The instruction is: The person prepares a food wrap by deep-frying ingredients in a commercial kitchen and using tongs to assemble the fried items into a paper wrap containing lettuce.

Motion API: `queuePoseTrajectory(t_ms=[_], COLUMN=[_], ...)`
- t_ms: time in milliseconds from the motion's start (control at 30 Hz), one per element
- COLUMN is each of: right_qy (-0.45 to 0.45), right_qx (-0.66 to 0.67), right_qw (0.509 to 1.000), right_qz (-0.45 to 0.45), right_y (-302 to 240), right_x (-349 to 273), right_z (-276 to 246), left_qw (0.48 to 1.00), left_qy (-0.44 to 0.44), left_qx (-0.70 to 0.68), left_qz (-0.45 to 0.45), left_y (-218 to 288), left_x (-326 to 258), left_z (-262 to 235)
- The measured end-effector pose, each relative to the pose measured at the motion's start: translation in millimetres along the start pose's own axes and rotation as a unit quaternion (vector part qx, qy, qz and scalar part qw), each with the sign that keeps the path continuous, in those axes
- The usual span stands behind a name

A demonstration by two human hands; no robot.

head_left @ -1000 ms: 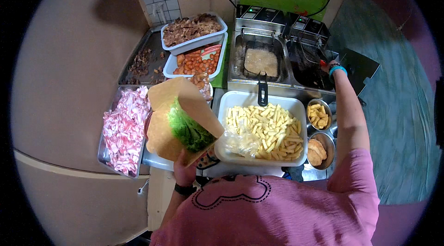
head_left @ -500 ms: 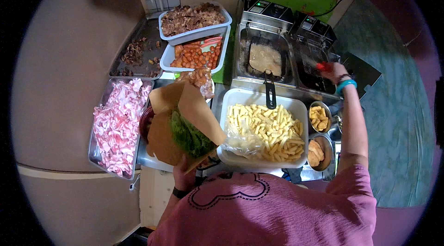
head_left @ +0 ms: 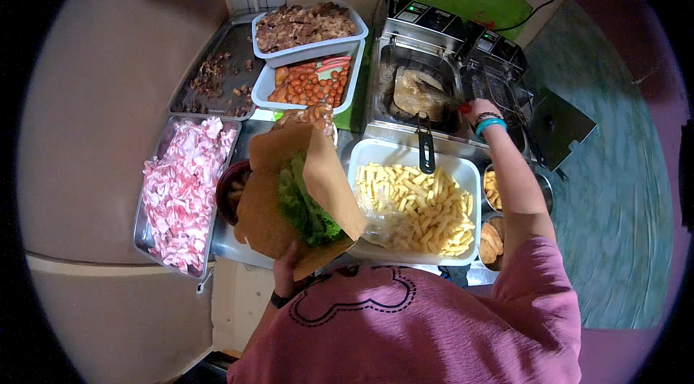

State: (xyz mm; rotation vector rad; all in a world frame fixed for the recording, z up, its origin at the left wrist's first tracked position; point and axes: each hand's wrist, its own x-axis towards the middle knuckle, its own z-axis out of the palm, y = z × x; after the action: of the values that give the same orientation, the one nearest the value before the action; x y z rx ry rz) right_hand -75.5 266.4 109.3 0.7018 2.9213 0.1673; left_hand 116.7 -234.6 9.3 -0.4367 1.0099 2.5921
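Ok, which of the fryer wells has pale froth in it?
The left fryer well, toward which the red-handled tool in the right hand points: froth shows inside. The right fryer well, partly hidden by the forearm, looks dark.

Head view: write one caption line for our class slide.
Left hand holds a paper box with lettuce; right hand holds a red-handled utensil over the fryer.
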Motion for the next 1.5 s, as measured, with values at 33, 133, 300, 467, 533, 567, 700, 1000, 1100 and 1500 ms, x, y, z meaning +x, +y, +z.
queuePoseTrajectory(t_ms=[33,133,300,467,533,567,700,1000,1100,1500], right_qy=[0.007,-0.065,-0.067,-0.027,-0.083,-0.125,-0.134,-0.041,-0.032,-0.043], right_qx=[0.0,-0.02,-0.074,0.014,-0.058,-0.061,-0.011,-0.125,-0.08,-0.037], right_qw=[1.0,0.998,0.992,0.999,0.989,0.983,0.987,0.989,0.995,0.995], right_qz=[-0.013,-0.009,-0.074,-0.03,-0.108,-0.123,-0.09,-0.061,-0.057,-0.079], right_y=[17.5,9.3,-24.6,-5.6,6.8,8.0,36.9,13.1,-0.9,-6.3], right_x=[11.7,20.5,18.4,18.5,18.4,7.5,-4.8,0.2,-15.8,18.8], right_z=[1.7,-18.9,6.8,22.1,-4.2,-30.1,-82.0,-22.0,-44.2,22.4], left_qw=[1.0,0.994,0.982,1.0,1.0,0.999,0.999,0.999,0.998,0.987], left_qy=[-0.006,-0.025,-0.022,0.01,0.024,0.031,-0.013,0.005,0.033,-0.014], left_qx=[0.011,0.1,0.174,-0.011,-0.002,0.003,0.036,-0.025,0.031,0.158], left_qz=[-0.004,0.035,0.069,-0.017,0.006,0.017,0.015,-0.026,-0.037,0.023], left_y=[-0.4,-16.3,-8.6,4.4,3.5,2.5,-8.5,-1.9,4.1,-5.3], left_x=[1.1,5.1,3.5,-6.0,-7.0,-7.8,-4.6,-7.5,-15.2,-10.4], left_z=[-3.8,-37.1,0.8,18.0,17.6,16.5,-5.2,17.6,14.1,7.7])
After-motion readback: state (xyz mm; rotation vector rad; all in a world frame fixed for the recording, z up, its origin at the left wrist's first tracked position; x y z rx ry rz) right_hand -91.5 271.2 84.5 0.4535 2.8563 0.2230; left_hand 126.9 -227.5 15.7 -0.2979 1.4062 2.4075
